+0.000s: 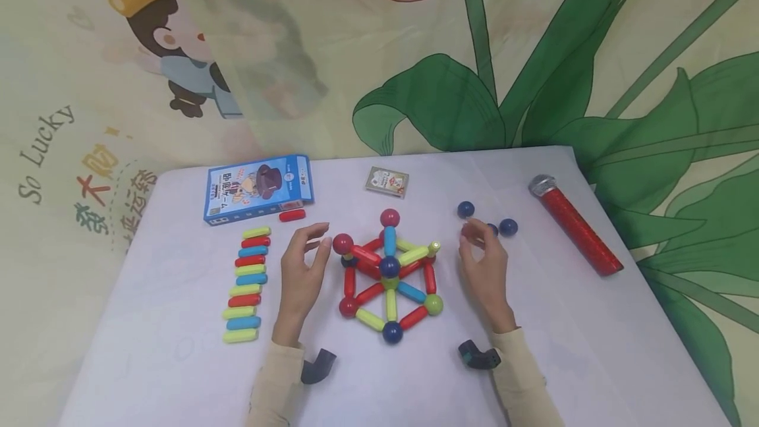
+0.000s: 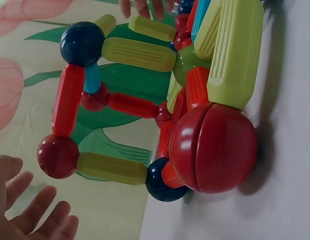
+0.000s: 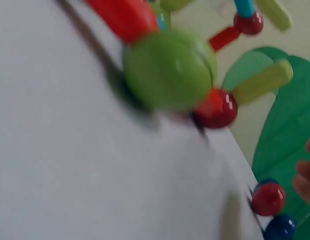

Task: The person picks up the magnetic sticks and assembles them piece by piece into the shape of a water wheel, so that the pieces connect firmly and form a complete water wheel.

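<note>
A magnetic stick-and-ball structure (image 1: 390, 282) stands mid-table, a ring of red, yellow-green and blue rods with upright rods and balls above. My left hand (image 1: 302, 275) is just left of it, fingers loosely bent and holding nothing. In the left wrist view the fingers (image 2: 42, 215) are apart from the red upper ball (image 2: 58, 156). To the right of the structure is my right hand (image 1: 487, 265), beside a red ball (image 3: 269, 198) on the table. A gap separates the right fingers (image 3: 306, 180) from that ball. A yellow-green rod (image 1: 435, 249) stands up at the structure's right rear.
Several loose rods (image 1: 246, 288) lie in a column at left, a red rod (image 1: 292, 215) near the blue box (image 1: 257, 188). Blue balls (image 1: 508, 227) lie at right. A small card box (image 1: 387, 182) and a red microphone-like tube (image 1: 578, 229) lie farther off.
</note>
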Available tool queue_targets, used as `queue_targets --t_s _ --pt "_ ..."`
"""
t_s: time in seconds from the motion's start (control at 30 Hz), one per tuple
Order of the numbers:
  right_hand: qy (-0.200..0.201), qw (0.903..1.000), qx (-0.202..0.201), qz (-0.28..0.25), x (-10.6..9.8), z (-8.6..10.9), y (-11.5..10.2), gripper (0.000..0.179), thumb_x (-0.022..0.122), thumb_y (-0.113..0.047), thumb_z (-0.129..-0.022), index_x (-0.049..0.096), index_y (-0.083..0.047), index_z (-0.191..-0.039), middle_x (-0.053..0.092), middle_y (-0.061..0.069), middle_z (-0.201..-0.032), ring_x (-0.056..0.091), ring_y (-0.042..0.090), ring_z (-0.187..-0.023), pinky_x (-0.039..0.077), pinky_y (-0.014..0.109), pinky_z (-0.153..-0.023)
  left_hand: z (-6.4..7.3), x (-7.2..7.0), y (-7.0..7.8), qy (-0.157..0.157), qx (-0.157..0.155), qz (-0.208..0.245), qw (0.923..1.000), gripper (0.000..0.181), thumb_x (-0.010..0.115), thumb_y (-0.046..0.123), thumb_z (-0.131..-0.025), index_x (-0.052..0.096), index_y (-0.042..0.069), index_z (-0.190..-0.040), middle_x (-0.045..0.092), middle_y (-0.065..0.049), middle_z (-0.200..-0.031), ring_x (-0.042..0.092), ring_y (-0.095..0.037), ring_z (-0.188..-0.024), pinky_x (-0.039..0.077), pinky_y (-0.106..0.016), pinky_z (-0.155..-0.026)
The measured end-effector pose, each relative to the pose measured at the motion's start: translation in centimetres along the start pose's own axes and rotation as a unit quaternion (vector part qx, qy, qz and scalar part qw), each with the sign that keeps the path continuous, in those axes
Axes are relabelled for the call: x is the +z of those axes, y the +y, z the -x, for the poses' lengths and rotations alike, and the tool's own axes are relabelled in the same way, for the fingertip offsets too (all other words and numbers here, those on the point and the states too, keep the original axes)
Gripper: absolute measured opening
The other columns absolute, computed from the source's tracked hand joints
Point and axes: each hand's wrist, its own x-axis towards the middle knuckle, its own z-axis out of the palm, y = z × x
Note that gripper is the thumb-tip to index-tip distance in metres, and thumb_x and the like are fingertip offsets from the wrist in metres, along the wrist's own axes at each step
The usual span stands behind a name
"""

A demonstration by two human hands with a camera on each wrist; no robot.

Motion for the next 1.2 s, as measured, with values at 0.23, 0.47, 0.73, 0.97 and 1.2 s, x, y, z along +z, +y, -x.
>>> queue_targets --t_s 0.23,0.47,0.73,0.97,1.2 --pt "-0.102 0.9726 0.018 0.208 -0.1 -1.0 0.3 0.044 0.062 -0.008 -0.089 0.052 -0.004 -0.131 0.056 0.016 -0.124 0.051 0.035 -0.116 0.048 0.052 -0.091 0.0 0.3 0.1 -0.052 -0.015 0.000 0.9985 0.037 0.061 0.030 -0.095 0.056 0.012 -0.127 0.057 -0.003 -0.124 0.052 -0.016 -0.119 0.047 -0.047 -0.099" --pt "-0.150 0.9679 -0.017 0.201 1.0 -2.1 0.5 0.044 0.058 -0.003 -0.090 0.051 -0.007 -0.133 0.055 0.015 -0.124 0.052 0.036 -0.113 0.047 0.049 -0.093 0.1 0.7 0.0 -0.082 -0.017 0.003 0.9965 0.035 0.060 0.030 -0.095 0.057 0.012 -0.125 0.059 -0.002 -0.120 0.054 -0.015 -0.115 0.048 -0.045 -0.097" --pt "-0.119 0.9875 -0.039 0.096 1.0 -1.8 -0.1 0.044 0.062 0.002 -0.088 0.053 -0.006 -0.131 0.059 0.013 -0.114 0.058 0.027 -0.104 0.052 0.040 -0.088 0.2 0.9 0.0 -0.091 -0.019 -0.006 0.9956 0.035 0.059 0.031 -0.096 0.057 0.013 -0.126 0.062 -0.001 -0.119 0.058 -0.015 -0.111 0.050 -0.042 -0.095" --pt "-0.059 0.9829 -0.067 -0.161 -0.3 -0.9 -3.2 0.050 0.066 0.012 -0.082 0.051 0.002 -0.129 0.059 0.018 -0.120 0.058 0.018 -0.111 0.050 0.021 -0.090 0.3 0.8 0.1 -0.088 -0.023 -0.001 0.9958 0.034 0.060 0.030 -0.095 0.057 0.013 -0.125 0.062 -0.001 -0.118 0.058 -0.015 -0.110 0.050 -0.041 -0.095" --pt "-0.128 0.9778 -0.030 -0.163 -0.8 -0.2 -6.3 0.043 0.062 0.009 -0.086 0.049 0.009 -0.128 0.060 0.023 -0.115 0.060 0.029 -0.108 0.044 0.021 -0.098 0.3 0.8 0.1 -0.089 -0.029 0.001 0.9956 0.037 0.061 0.033 -0.094 0.057 0.013 -0.125 0.062 -0.001 -0.118 0.058 -0.015 -0.110 0.050 -0.041 -0.095"
